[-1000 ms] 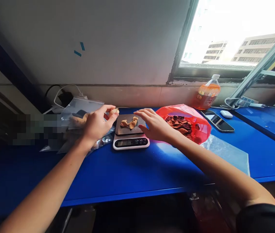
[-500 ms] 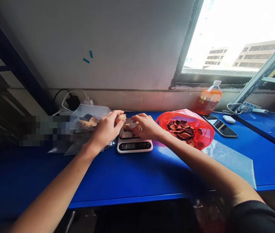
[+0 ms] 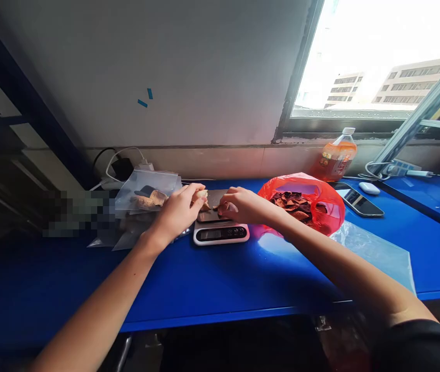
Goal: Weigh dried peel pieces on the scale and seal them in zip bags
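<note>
A white digital kitchen scale (image 3: 222, 235) with a metal plate rests on the blue table. Above the plate's left side, my left hand (image 3: 177, 212) is closed around a pale dried slice (image 3: 201, 195); its fingers hide part of it. My right hand (image 3: 246, 204) is low over the plate's right side, fingertips pinched on a dried brown slice (image 3: 225, 208) that they mostly cover. To the right stands an open red plastic bag (image 3: 332, 209) full of dark reddish-brown dried slices (image 3: 291, 201).
Clear zip bags (image 3: 148, 181) with brown pieces lie left of the scale. A flat clear bag (image 3: 378, 253) lies at the right front. Behind it are a phone (image 3: 361, 200), a white earbud case (image 3: 369, 188) and a bottle of orange drink (image 3: 338, 157). Chargers and cables run along the wall.
My right hand has lowered onto the scale plate and its fingers have closed together. My left hand still holds the pale slice, slightly lower over the plate. The whole view has shifted slightly.
</note>
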`<state>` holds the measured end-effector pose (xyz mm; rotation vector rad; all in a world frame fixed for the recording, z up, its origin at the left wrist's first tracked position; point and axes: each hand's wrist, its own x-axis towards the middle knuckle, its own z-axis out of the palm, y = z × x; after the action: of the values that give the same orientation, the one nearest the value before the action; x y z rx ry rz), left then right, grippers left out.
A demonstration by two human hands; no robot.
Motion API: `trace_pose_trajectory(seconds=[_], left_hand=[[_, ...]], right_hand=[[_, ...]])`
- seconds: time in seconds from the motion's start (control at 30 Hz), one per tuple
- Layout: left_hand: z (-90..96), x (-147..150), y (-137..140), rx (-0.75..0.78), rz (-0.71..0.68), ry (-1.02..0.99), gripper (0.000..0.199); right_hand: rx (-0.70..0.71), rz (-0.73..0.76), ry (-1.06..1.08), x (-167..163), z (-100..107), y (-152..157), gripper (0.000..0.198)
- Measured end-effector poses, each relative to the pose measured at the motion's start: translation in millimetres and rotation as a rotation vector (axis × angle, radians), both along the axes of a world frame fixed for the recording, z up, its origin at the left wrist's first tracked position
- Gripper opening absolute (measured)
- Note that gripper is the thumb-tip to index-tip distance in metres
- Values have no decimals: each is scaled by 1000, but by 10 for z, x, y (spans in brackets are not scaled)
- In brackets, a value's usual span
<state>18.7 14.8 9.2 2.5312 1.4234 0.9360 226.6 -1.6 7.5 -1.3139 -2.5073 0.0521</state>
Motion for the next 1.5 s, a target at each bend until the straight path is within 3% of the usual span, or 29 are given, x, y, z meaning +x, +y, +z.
trace_pose_trajectory(seconds=[0.07, 0.23, 0.37, 0.47, 0.6, 0.7, 0.83, 0.97, 1.13, 1.3, 1.5], left_hand=[[-61, 39, 4, -25, -30, 18, 27], [-119, 100, 18, -27, -117, 8, 31], [-22, 95, -35, -7, -81, -20, 39], [73, 51, -80, -65, -83, 100, 34], [79, 25, -70, -190, -154, 277, 30], [-19, 73, -30, -153, -123, 265, 34], [-102, 150, -49, -60, -42, 232, 38], [-23, 180, -189, 34, -24, 116, 42], [62, 197, -324, 91, -119, 1, 32], [43, 206, -312, 101, -151, 14, 26], [67, 209, -323, 68, -164, 21, 25]], right_hand=[[-9, 46, -8, 67, -38, -45, 16], [132, 20, 19, 113, -163, -96, 15], [126, 39, 71, 150, -232, -140, 14], [143, 36, 108, 177, -255, -158, 16], [258, 60, 194, 281, -83, -262, 22], [318, 85, 339, 549, 175, -469, 23], [287, -105, 433, 1167, 293, -664, 26], [228, -278, 303, 1607, 54, -539, 27], [115, -354, 203, 1539, -171, -363, 23], [79, -400, 222, 1469, -172, -367, 24], [76, -504, 285, 1620, -193, -333, 39]])
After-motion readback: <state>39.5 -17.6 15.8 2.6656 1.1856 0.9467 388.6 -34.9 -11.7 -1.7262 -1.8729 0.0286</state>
